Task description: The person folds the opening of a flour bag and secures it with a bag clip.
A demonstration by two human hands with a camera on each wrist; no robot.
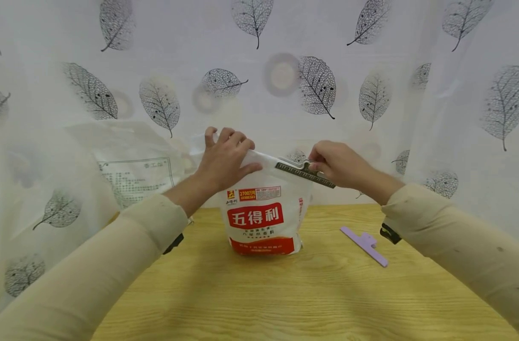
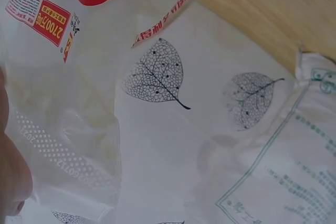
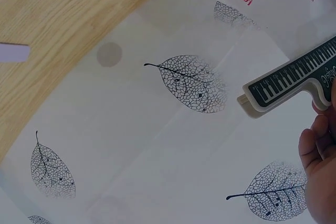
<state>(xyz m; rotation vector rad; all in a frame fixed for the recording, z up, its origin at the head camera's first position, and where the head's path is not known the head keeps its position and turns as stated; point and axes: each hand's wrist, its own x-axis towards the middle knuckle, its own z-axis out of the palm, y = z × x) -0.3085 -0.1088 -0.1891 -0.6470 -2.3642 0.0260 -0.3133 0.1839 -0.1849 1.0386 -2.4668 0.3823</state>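
Note:
A white flour bag [image 1: 263, 180] with red labels stands upright on the wooden table. At its upper left edge my left hand [image 1: 227, 158] grips the top, thumb on the near face and fingers curled over. My right hand [image 1: 340, 163] pinches the handle of a long black-and-cream clip [image 1: 304, 174] printed with piano keys. The clip lies slanting along the bag's upper right edge, its right end past the side of the bag. In the right wrist view the clip [image 3: 294, 77] appears beside the fingers.
A lilac clip [image 1: 364, 246] lies on the wooden table [image 1: 259, 298], right of the bag. To the left stands a pale plastic bag [image 1: 135, 166] with green print, partly behind my left arm. A white curtain [image 1: 191, 38] with leaf prints hangs behind the table.

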